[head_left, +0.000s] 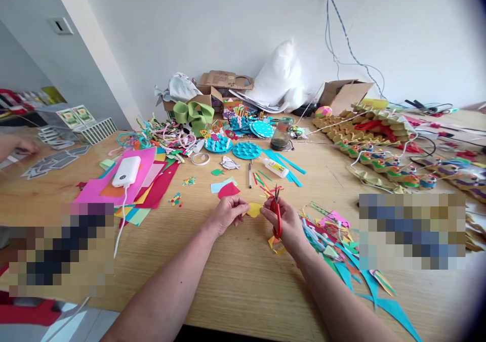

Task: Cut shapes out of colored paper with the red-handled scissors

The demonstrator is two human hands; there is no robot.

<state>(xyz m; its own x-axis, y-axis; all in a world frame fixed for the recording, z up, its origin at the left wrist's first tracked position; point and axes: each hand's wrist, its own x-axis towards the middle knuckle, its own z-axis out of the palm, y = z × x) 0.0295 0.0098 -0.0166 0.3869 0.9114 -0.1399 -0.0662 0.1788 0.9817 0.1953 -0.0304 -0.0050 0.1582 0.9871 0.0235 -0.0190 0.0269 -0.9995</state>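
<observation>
A small yellow paper piece (254, 210) is pinched between the fingertips of my left hand (230, 213). My right hand (285, 221) holds red-handled scissors (277, 215), blades pointing away from me, and its fingertips also touch the right edge of the yellow piece. Just beyond my left hand lie a red paper shape (229, 190) and a light blue paper piece (219, 185). A pen (250, 175), a glue bottle (276, 168), a fish cutout (230, 163) and a green fish shape (217, 172) lie farther up the table.
Colored paper sheets (161, 182) and a white power bank (126, 171) with a cable are on the left. Paper scraps (341, 251) spread at the right. Blue decorated discs (246, 150), a glass jar (282, 134) and egg cartons (341, 129) stand behind. Another person's hand (21, 145) is far left.
</observation>
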